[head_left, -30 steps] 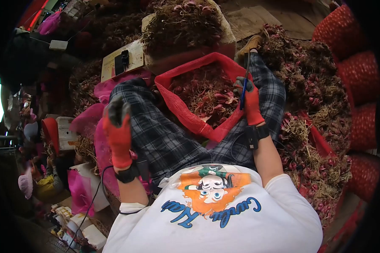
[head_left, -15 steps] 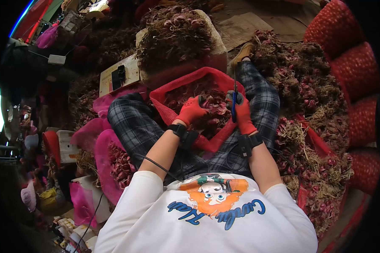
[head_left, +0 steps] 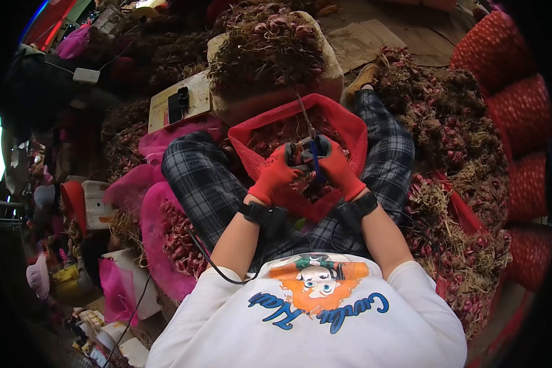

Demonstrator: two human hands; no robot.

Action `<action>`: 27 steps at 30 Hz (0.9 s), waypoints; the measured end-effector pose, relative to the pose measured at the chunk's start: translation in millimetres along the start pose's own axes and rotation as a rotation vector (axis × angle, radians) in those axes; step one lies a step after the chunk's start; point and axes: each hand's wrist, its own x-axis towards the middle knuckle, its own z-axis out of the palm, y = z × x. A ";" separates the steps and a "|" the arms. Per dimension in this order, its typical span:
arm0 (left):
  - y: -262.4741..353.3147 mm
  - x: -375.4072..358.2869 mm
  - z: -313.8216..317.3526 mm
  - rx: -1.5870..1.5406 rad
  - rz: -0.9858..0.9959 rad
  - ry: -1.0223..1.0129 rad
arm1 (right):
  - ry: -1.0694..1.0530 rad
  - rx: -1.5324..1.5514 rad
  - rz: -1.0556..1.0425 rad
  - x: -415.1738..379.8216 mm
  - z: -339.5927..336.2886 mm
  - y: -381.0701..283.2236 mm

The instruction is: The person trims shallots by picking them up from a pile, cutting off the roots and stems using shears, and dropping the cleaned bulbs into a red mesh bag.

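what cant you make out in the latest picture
All in the head view:
What the left hand holds, if anything: hidden by its fingers.
Full handle of the blue-handled tool: covered by the right hand.
Bottom of the red mesh bag: hidden by its contents.
Outer sides of the stacked red sacks: lost in the dark rim.

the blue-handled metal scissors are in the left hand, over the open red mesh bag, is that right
Wrong hand: the head view shows the red-gloved right hand holding the blue-handled metal scissors, over the open red mesh bag.
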 end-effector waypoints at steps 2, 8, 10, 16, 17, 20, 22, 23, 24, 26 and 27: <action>-3.4 0.9 1.0 -0.141 0.033 -0.029 | -0.006 -0.022 0.092 -2.2 -10.2 -0.6; -5.4 5.0 0.9 -0.618 -0.047 -0.175 | 0.128 -0.069 0.129 -3.8 -11.8 8.9; -7.2 7.7 6.7 -0.666 -0.078 -0.134 | 0.164 -0.032 0.177 -5.2 -15.4 16.2; -15.4 11.9 11.5 -1.097 -0.328 -0.205 | 0.159 0.270 0.112 -6.9 -30.7 38.6; -20.8 12.3 14.3 -1.090 -0.326 -0.199 | 0.158 0.347 0.104 -8.4 -31.0 35.4; -25.3 13.4 21.2 -0.922 -0.217 -0.158 | 0.159 0.135 0.026 -6.2 -25.0 30.5; -24.6 12.5 25.6 -0.616 -0.010 -0.097 | 0.172 -0.041 0.044 -5.4 -24.1 36.0; -24.6 11.7 27.9 -0.639 -0.084 -0.075 | 0.176 -0.128 0.056 -5.9 -23.0 39.1; -19.5 9.7 28.4 -0.662 -0.161 -0.050 | 0.204 -0.063 0.107 -7.7 -19.8 34.3; -12.9 8.6 26.4 -0.605 -0.193 0.003 | 0.250 0.060 0.204 -8.8 -15.3 15.7; -11.4 8.8 24.0 -0.525 -0.152 0.028 | 0.195 0.062 0.190 -9.1 -15.3 12.6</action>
